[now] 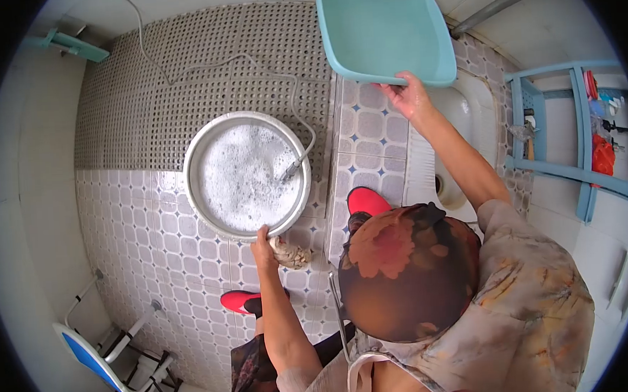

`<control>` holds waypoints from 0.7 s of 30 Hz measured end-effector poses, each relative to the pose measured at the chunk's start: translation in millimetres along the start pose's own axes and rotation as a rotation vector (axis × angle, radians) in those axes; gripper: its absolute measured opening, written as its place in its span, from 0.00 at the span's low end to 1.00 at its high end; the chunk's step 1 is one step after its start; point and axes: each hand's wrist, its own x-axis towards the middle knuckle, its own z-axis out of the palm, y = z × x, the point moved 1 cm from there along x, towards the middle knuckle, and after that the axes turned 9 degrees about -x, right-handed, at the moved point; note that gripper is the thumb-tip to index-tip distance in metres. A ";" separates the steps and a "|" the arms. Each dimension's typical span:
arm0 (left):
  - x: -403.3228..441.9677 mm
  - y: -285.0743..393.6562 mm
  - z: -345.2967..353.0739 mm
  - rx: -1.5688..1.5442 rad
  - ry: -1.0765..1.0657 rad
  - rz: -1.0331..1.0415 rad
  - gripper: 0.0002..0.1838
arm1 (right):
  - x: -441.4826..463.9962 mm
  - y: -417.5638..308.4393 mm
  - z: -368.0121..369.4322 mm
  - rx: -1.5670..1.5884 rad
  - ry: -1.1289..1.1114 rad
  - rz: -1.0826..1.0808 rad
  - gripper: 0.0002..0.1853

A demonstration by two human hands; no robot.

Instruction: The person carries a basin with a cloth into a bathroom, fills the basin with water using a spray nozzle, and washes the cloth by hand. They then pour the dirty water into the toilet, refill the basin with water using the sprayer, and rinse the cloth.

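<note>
One teal plastic basin, cropped above, is gripped by the right hand; the left hand has its thumb on the floor-standing metal basin, fingers hidden, grasp unclear, foam covering its inside.

Round silver-grey basin: upright, straddling tiled floor and perforated mat, loaded with white suds, bubbles across the surface. Left hand at near rim, thumb on it. Pale teal basin: rectangular, rounded corners, far right, inside facing camera, right hand gripping near rim. Pale crumpled bundle just beside left hand; can't identify it.
</note>
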 end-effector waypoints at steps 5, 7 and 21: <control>-13.2 7.6 7.9 0.028 -0.067 0.012 0.19 | 25.3 0.7 -21.8 0.069 -0.079 0.039 0.23; -5.1 0.1 3.0 -0.008 -0.038 -0.012 0.19 | 19.6 12.3 -2.1 0.111 -0.148 0.123 0.24; -28.1 21.6 25.9 -0.056 0.001 -0.026 0.15 | -60.5 241.2 98.3 -2.187 -1.199 -1.228 0.16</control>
